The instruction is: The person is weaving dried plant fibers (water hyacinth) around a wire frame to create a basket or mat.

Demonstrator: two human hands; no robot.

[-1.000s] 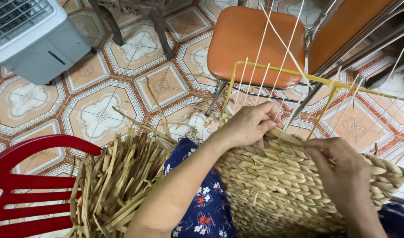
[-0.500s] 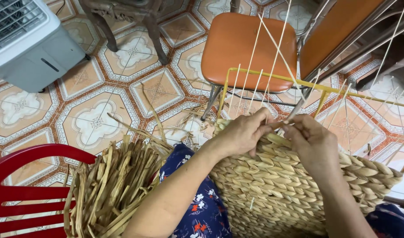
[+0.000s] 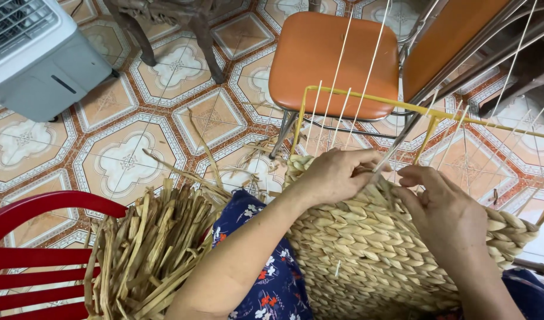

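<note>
Where the woven basket (image 3: 378, 255) rests in the person's lap, its braided upper edge runs just under both hands, and pale upright strands (image 3: 343, 112) rise from that edge to a thin yellow wire frame (image 3: 367, 98) above it. The left hand (image 3: 334, 175) lies curled over the rim, fingers bent down onto the weave and pinched on a strand at the top row. The right hand (image 3: 447, 213) sits just beside it, fingertips drawn together on the same stretch of rim, thumb nearly meeting the left hand's fingers. Little free room remains between the two hands. To the left of the basket a bundle of dried flat fibre (image 3: 147, 255) leans against the floral-print lap, touching a red plastic chair (image 3: 34, 255) at the lower left corner. Beyond the frame stands an orange-seated chair (image 3: 334, 56), close behind the strands. The patterned tile floor (image 3: 129, 160) lies open further left, up to a grey fan unit (image 3: 34, 53) in the top corner.
</note>
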